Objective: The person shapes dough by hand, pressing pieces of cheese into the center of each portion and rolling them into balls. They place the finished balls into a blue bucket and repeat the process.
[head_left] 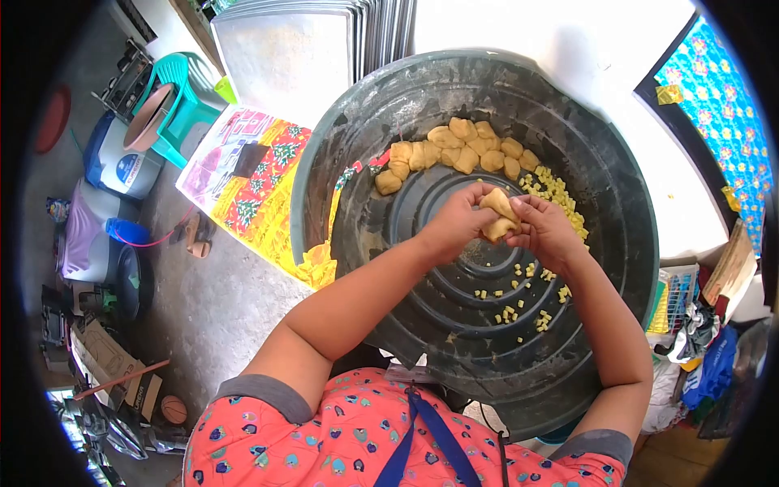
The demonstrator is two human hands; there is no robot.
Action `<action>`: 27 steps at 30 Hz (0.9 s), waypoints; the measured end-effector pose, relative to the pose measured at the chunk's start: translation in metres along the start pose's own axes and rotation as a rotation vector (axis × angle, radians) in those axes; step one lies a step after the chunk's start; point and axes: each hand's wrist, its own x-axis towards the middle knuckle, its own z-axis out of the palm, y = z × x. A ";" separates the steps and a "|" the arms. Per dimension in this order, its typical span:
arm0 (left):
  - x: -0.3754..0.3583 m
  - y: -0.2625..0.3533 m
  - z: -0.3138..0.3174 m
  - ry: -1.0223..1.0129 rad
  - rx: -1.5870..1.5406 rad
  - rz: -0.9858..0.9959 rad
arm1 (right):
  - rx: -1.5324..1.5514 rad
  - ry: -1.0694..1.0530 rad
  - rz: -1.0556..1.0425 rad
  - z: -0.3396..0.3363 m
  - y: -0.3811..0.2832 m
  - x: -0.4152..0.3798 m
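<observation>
Both my hands hold one piece of dough [501,213] above the middle of a large round dark basin [381,268]. The fingers of my left hand [461,221] pinch its left side, while my right hand [548,231] grips the right side. The dough looks folded, and whether anything is inside it cannot be seen. Along the basin's far side lie several dough balls [466,146], pressed close together. Small yellow cubes [560,199] are heaped at the right of these, and more loose cubes [510,312] are scattered on the ridged bottom nearer to me.
Stacked metal trays [284,49] stand behind the basin. A colourful printed sheet [260,178] spreads out at its left. Farther left are a green plastic chair [174,114] and a blue-and-white container [126,166]. Bags and a wire rack [680,296] crowd the right side.
</observation>
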 end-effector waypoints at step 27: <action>-0.010 0.010 0.005 0.002 0.221 0.250 | -0.566 0.057 -0.251 0.006 -0.007 -0.012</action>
